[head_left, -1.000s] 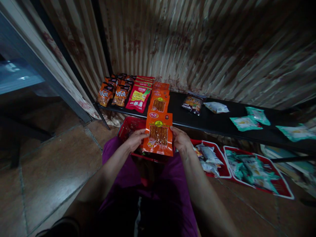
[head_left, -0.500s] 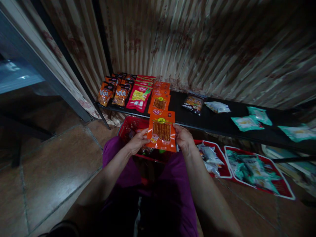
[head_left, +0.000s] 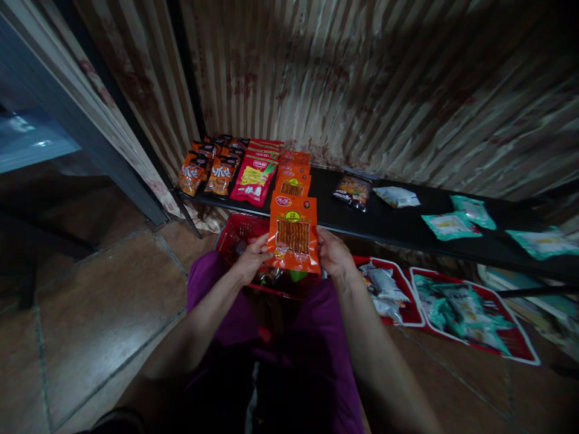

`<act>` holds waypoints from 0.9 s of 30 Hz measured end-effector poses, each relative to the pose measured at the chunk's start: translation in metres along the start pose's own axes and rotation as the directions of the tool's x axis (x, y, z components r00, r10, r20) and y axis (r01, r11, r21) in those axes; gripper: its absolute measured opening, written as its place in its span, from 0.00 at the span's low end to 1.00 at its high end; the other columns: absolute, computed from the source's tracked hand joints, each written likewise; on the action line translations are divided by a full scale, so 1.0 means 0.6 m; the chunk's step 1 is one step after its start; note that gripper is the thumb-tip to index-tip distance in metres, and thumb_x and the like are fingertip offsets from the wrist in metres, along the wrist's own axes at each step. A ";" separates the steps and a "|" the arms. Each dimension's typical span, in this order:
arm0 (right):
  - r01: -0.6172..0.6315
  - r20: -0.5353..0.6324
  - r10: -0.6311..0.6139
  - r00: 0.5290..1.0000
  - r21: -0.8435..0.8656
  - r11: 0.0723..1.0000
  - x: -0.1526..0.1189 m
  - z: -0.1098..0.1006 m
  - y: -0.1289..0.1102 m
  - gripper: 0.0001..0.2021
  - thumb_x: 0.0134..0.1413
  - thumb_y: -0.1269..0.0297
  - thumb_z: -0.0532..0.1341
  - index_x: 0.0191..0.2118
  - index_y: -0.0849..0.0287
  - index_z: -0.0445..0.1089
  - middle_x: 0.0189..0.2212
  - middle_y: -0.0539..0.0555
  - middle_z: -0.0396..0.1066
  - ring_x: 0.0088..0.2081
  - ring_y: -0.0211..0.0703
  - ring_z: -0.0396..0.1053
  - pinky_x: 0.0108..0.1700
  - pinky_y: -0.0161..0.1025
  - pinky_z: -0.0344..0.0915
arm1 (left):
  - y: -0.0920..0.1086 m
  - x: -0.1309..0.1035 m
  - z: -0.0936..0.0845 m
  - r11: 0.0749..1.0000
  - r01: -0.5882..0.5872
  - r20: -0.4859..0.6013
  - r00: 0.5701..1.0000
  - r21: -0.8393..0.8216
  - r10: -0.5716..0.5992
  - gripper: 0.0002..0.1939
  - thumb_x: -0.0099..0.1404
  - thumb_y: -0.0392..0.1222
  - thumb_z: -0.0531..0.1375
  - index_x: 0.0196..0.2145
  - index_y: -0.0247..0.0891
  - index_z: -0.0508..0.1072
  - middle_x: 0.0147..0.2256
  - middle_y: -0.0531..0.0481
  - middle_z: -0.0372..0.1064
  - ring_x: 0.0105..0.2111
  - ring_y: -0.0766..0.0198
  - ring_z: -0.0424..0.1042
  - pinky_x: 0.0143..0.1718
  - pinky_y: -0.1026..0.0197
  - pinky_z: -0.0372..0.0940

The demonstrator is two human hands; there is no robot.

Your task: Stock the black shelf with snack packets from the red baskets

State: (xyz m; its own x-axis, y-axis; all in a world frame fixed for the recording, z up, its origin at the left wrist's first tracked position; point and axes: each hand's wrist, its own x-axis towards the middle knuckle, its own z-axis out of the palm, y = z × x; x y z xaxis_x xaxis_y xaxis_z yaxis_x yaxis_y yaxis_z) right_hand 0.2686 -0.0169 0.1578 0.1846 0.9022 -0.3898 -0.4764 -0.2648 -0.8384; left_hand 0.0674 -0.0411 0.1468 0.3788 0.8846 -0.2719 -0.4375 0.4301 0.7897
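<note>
Between my two hands is an orange snack packet [head_left: 293,236] with a clear window showing brown sticks. My left hand [head_left: 251,258] grips its left edge, and my right hand [head_left: 333,252] grips its right edge. The packet is held above a red basket [head_left: 230,236] that stands between my knees. Just behind it, more orange packets [head_left: 292,181] of the same kind lie overlapped in a row on the black shelf [head_left: 389,220]. Beside that row are red packets [head_left: 256,175] with a green onion picture, overlapped the same way.
Orange-and-black snack bags [head_left: 221,172] fill the shelf's left end. Rightward lie a dark snack bag [head_left: 353,191], a white packet [head_left: 397,196] and several green packets [head_left: 451,226]. Below stand a red basket of white packets [head_left: 384,286] and another of green packets [head_left: 464,310].
Both hands have shifted the orange packet slightly toward the shelf and left, still held at both edges. The goods on the shelf look the same.
</note>
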 end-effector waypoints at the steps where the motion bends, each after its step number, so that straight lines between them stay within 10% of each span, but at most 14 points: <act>1: -0.011 0.022 0.011 1.000 -0.005 1.000 -0.008 0.000 0.000 0.07 0.41 0.65 0.68 0.29 0.58 0.72 0.22 0.50 0.75 0.24 0.40 0.73 0.30 0.36 0.71 | 0.001 0.002 0.000 1.000 -0.012 -0.012 1.000 -0.003 0.012 0.33 0.47 0.27 0.62 0.53 0.40 0.66 0.38 0.48 0.76 0.34 0.64 0.74 0.37 0.64 0.66; 27: 0.009 0.055 -0.008 0.998 -0.018 1.000 -0.064 -0.012 0.044 0.14 0.28 0.70 0.73 0.28 0.54 0.75 0.26 0.45 0.75 0.24 0.31 0.69 0.25 0.28 0.66 | 0.008 0.016 -0.011 0.998 -0.062 -0.029 0.998 0.009 0.062 0.35 0.47 0.28 0.61 0.55 0.39 0.64 0.39 0.48 0.74 0.33 0.64 0.73 0.34 0.63 0.66</act>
State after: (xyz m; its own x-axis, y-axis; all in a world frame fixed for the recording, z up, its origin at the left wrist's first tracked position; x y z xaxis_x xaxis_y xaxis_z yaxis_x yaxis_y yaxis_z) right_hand 0.2552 -0.0611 0.1478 0.1408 0.9218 -0.3612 -0.4589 -0.2625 -0.8488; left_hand 0.0637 -0.0296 0.1443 0.3273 0.9145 -0.2378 -0.4530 0.3727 0.8098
